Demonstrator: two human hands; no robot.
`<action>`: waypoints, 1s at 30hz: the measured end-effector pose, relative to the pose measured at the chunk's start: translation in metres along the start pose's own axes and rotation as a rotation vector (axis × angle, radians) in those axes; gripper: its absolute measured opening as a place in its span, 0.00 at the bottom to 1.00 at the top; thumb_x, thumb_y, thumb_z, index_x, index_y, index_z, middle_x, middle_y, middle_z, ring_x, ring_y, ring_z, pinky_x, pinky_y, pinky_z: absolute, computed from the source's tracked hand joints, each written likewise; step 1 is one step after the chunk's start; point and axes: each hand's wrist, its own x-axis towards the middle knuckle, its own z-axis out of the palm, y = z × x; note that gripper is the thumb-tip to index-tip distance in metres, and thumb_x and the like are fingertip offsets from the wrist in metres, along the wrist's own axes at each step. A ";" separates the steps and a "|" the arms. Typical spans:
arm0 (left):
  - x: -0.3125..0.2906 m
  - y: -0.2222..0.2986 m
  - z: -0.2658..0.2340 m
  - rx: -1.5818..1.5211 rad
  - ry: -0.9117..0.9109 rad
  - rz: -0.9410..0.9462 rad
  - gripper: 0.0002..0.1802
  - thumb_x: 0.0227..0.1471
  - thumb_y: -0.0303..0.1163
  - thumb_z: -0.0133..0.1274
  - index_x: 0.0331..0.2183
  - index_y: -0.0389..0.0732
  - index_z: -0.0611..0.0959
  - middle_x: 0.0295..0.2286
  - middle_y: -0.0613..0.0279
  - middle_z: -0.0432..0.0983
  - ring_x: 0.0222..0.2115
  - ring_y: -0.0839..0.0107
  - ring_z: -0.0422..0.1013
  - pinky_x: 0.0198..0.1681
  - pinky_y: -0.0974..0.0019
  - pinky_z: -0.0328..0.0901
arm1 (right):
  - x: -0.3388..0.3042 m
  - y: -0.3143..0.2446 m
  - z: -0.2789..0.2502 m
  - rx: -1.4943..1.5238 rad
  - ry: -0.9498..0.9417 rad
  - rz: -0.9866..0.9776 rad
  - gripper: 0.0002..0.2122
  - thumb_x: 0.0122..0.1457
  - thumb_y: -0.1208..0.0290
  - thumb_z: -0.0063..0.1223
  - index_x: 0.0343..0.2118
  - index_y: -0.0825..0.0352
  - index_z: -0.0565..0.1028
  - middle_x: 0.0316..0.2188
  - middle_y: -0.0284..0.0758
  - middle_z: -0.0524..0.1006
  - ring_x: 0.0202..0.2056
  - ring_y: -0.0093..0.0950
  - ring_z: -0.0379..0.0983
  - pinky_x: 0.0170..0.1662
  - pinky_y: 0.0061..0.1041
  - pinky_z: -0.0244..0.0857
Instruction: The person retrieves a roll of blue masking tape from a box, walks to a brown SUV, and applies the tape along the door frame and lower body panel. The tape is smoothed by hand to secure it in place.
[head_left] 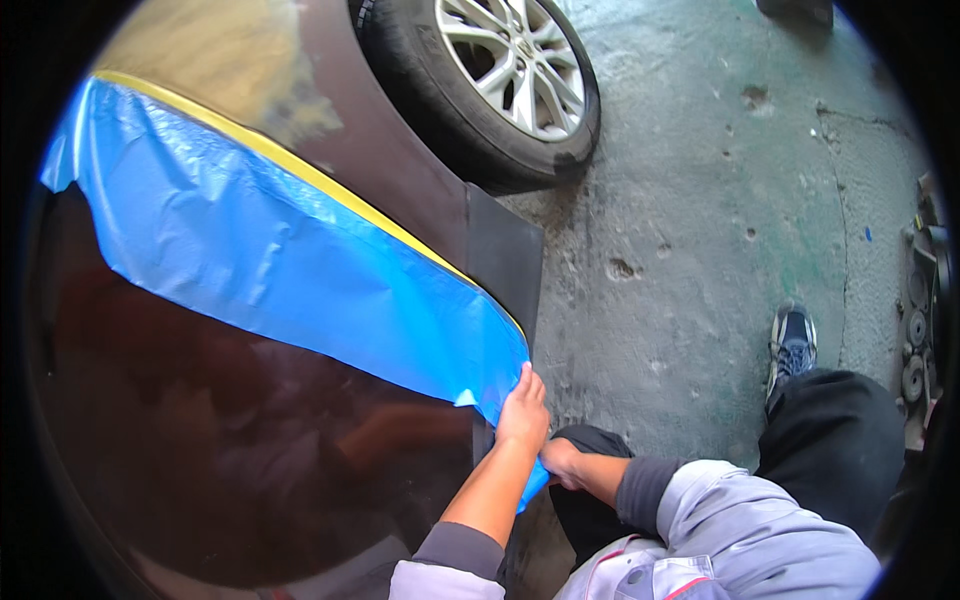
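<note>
A sheet of blue masking film (270,265) runs along a dark brown car panel, bordered on its upper edge by yellow tape (310,178). My left hand (524,408) is at the sheet's lower right end, fingers pressed together on the film where it meets the panel's edge. Just below it, my right hand (562,462) is closed around the film's loose tail, which hangs down past the edge. Part of the right fingers is hidden behind the left wrist. A small torn flap of film stands up near the left hand.
Beyond the film, the fender (375,130) carries a patch of tan filler (215,65). A car wheel (500,75) stands close at the top. The grey concrete floor (690,220) is pitted. Mechanical parts (915,330) lie at the far right, near my shoe (792,345).
</note>
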 end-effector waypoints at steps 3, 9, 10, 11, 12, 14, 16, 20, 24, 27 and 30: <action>-0.003 -0.003 0.000 0.020 0.011 0.036 0.27 0.68 0.48 0.49 0.61 0.50 0.85 0.68 0.57 0.67 0.73 0.49 0.52 0.77 0.36 0.29 | -0.008 0.014 -0.013 0.034 0.229 -0.321 0.19 0.70 0.54 0.47 0.40 0.65 0.84 0.39 0.34 0.83 0.40 0.27 0.77 0.45 0.32 0.70; -0.004 -0.004 -0.002 0.037 -0.013 0.052 0.28 0.68 0.50 0.49 0.61 0.49 0.85 0.68 0.58 0.68 0.73 0.49 0.51 0.76 0.35 0.30 | -0.023 0.009 -0.008 0.034 0.047 -0.356 0.15 0.64 0.58 0.64 0.39 0.67 0.85 0.32 0.34 0.82 0.32 0.26 0.77 0.37 0.30 0.69; -0.003 -0.002 0.000 0.063 -0.014 0.047 0.28 0.68 0.49 0.48 0.61 0.49 0.85 0.68 0.57 0.68 0.73 0.49 0.51 0.76 0.35 0.30 | -0.024 0.000 -0.009 0.024 0.034 -0.313 0.14 0.64 0.58 0.64 0.38 0.67 0.85 0.31 0.34 0.82 0.31 0.26 0.76 0.36 0.31 0.69; -0.002 -0.001 0.002 0.055 -0.002 0.045 0.28 0.68 0.49 0.49 0.61 0.49 0.84 0.68 0.57 0.68 0.73 0.49 0.51 0.76 0.35 0.30 | -0.025 -0.009 -0.010 0.012 0.033 -0.278 0.14 0.64 0.58 0.64 0.38 0.67 0.85 0.30 0.34 0.82 0.29 0.26 0.76 0.34 0.32 0.69; -0.001 0.000 0.005 0.059 0.015 0.037 0.28 0.68 0.49 0.49 0.61 0.49 0.84 0.68 0.57 0.68 0.73 0.49 0.51 0.76 0.34 0.30 | -0.026 -0.017 -0.011 -0.002 0.037 -0.220 0.14 0.64 0.58 0.64 0.37 0.67 0.85 0.29 0.34 0.82 0.28 0.27 0.76 0.32 0.33 0.68; 0.002 0.002 0.011 0.069 0.040 0.017 0.28 0.68 0.49 0.49 0.62 0.49 0.84 0.68 0.57 0.68 0.73 0.49 0.50 0.76 0.34 0.30 | -0.030 -0.030 -0.012 -0.061 0.032 -0.141 0.12 0.64 0.61 0.64 0.39 0.67 0.84 0.34 0.37 0.84 0.30 0.31 0.80 0.35 0.37 0.74; 0.004 0.005 0.015 0.085 0.052 0.002 0.28 0.68 0.48 0.49 0.62 0.48 0.83 0.68 0.57 0.67 0.74 0.48 0.50 0.76 0.34 0.31 | -0.031 -0.034 -0.006 -0.125 0.050 -0.005 0.12 0.64 0.62 0.63 0.41 0.67 0.84 0.37 0.39 0.85 0.32 0.34 0.82 0.38 0.40 0.77; -0.001 0.002 0.010 0.097 0.046 0.017 0.28 0.69 0.48 0.48 0.63 0.48 0.82 0.69 0.58 0.66 0.74 0.48 0.49 0.76 0.35 0.29 | -0.028 -0.017 0.010 -0.094 0.037 0.076 0.15 0.65 0.60 0.62 0.44 0.68 0.83 0.41 0.40 0.85 0.37 0.37 0.83 0.40 0.44 0.78; -0.014 -0.006 -0.004 -0.011 -0.015 0.066 0.28 0.68 0.47 0.49 0.61 0.46 0.84 0.67 0.57 0.69 0.73 0.49 0.51 0.77 0.38 0.30 | -0.020 0.006 0.007 0.060 -0.010 -0.084 0.17 0.66 0.56 0.63 0.44 0.69 0.84 0.40 0.39 0.84 0.35 0.34 0.82 0.38 0.41 0.76; -0.017 -0.012 -0.010 -0.086 -0.009 0.083 0.26 0.67 0.47 0.50 0.58 0.46 0.86 0.66 0.56 0.70 0.73 0.50 0.53 0.78 0.40 0.30 | -0.019 0.013 0.004 0.044 0.006 -0.235 0.14 0.68 0.60 0.63 0.38 0.68 0.84 0.34 0.33 0.84 0.32 0.24 0.79 0.36 0.31 0.73; -0.016 -0.015 -0.010 -0.172 0.076 0.051 0.22 0.67 0.46 0.50 0.53 0.50 0.90 0.63 0.58 0.74 0.71 0.52 0.56 0.78 0.41 0.30 | -0.025 0.010 0.004 -0.011 0.052 -0.344 0.14 0.69 0.60 0.62 0.35 0.67 0.85 0.29 0.28 0.83 0.30 0.19 0.75 0.34 0.28 0.69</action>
